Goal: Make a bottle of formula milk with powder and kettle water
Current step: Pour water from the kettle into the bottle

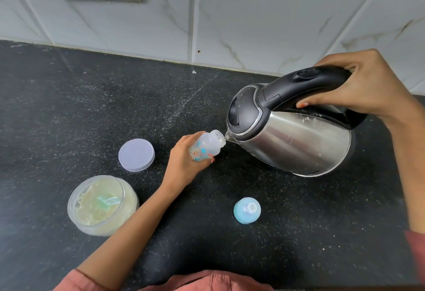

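Gripping the small printed bottle (pixel 208 147) round its lower body, the left hand (pixel 184 163) tilts its open neck toward the kettle (pixel 299 138), whose spout (pixel 227 138) sits right at the bottle's rim, touching or nearly so. The right hand (pixel 361 88) wraps the kettle's black handle (pixel 305 83) and tips it forward above the dark counter (pixel 92 106).

I cannot tell whether water is running. No stream shows, and the bottle's cloudy wall hides both the fill level and any powder inside. By my reading, the water step is under way.

Near the left forearm stands the open powder jar (pixel 101 208), with a pale green scoop (pixel 108 201) lying in the powder. Its lilac lid (pixel 136 155) lies flat just behind it. The blue teat cap (pixel 247 210) rests on the counter nearer the person, apart from the bottle.

Left to do, I judge: finish pouring, add powder if none is in yet, screw on the teat cap and shake.
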Demonstrator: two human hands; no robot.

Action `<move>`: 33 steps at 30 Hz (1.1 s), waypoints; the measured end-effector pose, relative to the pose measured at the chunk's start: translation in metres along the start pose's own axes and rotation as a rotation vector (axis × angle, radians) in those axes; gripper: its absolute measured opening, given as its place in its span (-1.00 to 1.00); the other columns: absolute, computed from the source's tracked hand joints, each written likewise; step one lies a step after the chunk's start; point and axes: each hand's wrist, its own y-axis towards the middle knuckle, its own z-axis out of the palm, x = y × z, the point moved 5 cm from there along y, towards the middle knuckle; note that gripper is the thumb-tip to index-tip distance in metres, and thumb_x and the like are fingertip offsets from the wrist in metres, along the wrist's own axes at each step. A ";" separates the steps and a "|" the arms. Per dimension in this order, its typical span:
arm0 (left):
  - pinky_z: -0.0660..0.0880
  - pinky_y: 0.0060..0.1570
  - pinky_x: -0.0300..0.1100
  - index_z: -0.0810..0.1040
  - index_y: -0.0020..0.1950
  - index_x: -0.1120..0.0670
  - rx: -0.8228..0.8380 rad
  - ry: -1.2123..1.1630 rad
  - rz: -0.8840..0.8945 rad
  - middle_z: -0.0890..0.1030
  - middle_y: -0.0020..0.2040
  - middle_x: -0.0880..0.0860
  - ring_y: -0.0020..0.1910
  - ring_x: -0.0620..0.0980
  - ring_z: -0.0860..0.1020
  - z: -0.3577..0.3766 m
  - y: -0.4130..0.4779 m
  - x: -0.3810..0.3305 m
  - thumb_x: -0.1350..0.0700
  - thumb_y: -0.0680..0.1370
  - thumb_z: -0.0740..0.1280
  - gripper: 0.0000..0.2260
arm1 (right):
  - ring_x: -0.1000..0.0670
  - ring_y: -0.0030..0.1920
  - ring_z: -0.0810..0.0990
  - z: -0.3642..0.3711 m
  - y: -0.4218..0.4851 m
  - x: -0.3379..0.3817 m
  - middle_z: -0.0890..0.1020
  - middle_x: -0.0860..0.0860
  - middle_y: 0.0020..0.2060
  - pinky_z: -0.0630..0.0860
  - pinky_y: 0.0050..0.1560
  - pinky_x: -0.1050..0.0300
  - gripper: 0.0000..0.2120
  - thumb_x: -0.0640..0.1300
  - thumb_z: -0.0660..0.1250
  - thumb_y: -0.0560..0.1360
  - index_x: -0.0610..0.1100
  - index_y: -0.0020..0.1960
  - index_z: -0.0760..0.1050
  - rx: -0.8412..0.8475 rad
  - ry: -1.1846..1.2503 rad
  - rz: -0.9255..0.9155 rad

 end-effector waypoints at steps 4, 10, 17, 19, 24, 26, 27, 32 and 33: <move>0.26 0.09 -0.35 0.43 0.31 0.08 0.011 0.002 -0.003 0.42 0.10 -0.10 0.10 -0.19 0.36 0.001 0.000 0.000 0.22 0.33 0.52 -0.42 | 0.32 -0.29 0.54 0.000 0.001 0.001 0.60 0.39 -0.34 0.40 -0.19 0.48 -0.60 0.11 0.50 0.03 0.03 -0.18 0.53 0.007 -0.026 -0.001; 0.26 0.08 -0.37 0.43 0.31 0.09 0.011 0.005 0.002 0.42 0.10 -0.10 0.09 -0.19 0.36 0.002 0.000 -0.001 0.22 0.33 0.51 -0.43 | 0.29 -0.26 0.57 -0.002 0.004 0.003 0.61 0.38 -0.32 0.43 -0.17 0.45 -0.62 0.15 0.48 0.04 0.08 -0.18 0.53 0.018 -0.030 0.001; 0.27 0.07 -0.35 0.44 0.30 0.08 0.011 0.010 0.008 0.42 0.09 -0.10 0.08 -0.19 0.36 0.004 0.000 -0.001 0.22 0.32 0.52 -0.43 | 0.28 -0.26 0.57 -0.004 0.006 0.005 0.61 0.37 -0.31 0.43 -0.18 0.45 -0.66 0.19 0.46 0.02 0.14 -0.24 0.51 0.028 -0.048 -0.004; 0.26 0.06 -0.37 0.44 0.30 0.09 0.010 0.009 0.010 0.42 0.08 -0.10 0.07 -0.18 0.36 0.004 -0.001 -0.002 0.22 0.32 0.52 -0.43 | 0.28 -0.26 0.57 -0.004 0.007 0.005 0.60 0.38 -0.32 0.43 -0.18 0.45 -0.65 0.18 0.47 0.01 0.16 -0.25 0.50 0.036 -0.050 -0.005; 0.22 0.00 -0.48 0.45 0.29 0.10 -0.001 0.002 0.011 0.44 0.08 -0.09 0.06 -0.17 0.38 0.004 0.000 -0.001 0.24 0.30 0.53 -0.42 | 0.29 -0.28 0.56 -0.005 0.008 0.003 0.60 0.37 -0.33 0.42 -0.20 0.44 -0.57 0.17 0.50 -0.01 0.06 -0.20 0.53 0.033 -0.083 -0.001; 0.22 0.01 -0.49 0.45 0.29 0.10 0.000 0.002 0.011 0.44 0.08 -0.09 0.06 -0.17 0.38 0.004 0.000 -0.001 0.23 0.31 0.53 -0.42 | 0.29 -0.27 0.56 -0.006 0.009 0.005 0.60 0.38 -0.33 0.43 -0.19 0.44 -0.60 0.17 0.46 0.02 0.07 -0.19 0.53 0.024 -0.078 0.000; 0.22 0.01 -0.49 0.45 0.29 0.10 0.001 0.001 0.011 0.44 0.09 -0.09 0.07 -0.17 0.38 0.004 0.000 -0.001 0.23 0.31 0.53 -0.42 | 0.30 -0.27 0.56 -0.006 0.009 0.005 0.59 0.39 -0.33 0.43 -0.19 0.45 -0.62 0.17 0.45 0.03 0.09 -0.20 0.52 0.023 -0.074 0.000; 0.22 0.02 -0.48 0.45 0.29 0.09 -0.005 -0.001 0.016 0.44 0.08 -0.09 0.06 -0.17 0.38 0.004 -0.001 -0.002 0.24 0.31 0.53 -0.43 | 0.31 -0.29 0.55 -0.009 0.008 0.006 0.62 0.24 -0.37 0.42 -0.20 0.43 -0.68 0.07 0.52 0.06 0.12 -0.24 0.51 0.024 -0.066 -0.008; 0.22 0.01 -0.48 0.46 0.28 0.09 -0.004 -0.004 0.016 0.44 0.08 -0.09 0.06 -0.17 0.38 0.004 0.000 -0.002 0.24 0.31 0.53 -0.43 | 0.31 -0.29 0.55 -0.009 0.008 0.006 0.61 0.21 -0.37 0.43 -0.19 0.43 -0.67 0.00 0.55 0.08 0.11 -0.22 0.51 0.021 -0.076 -0.012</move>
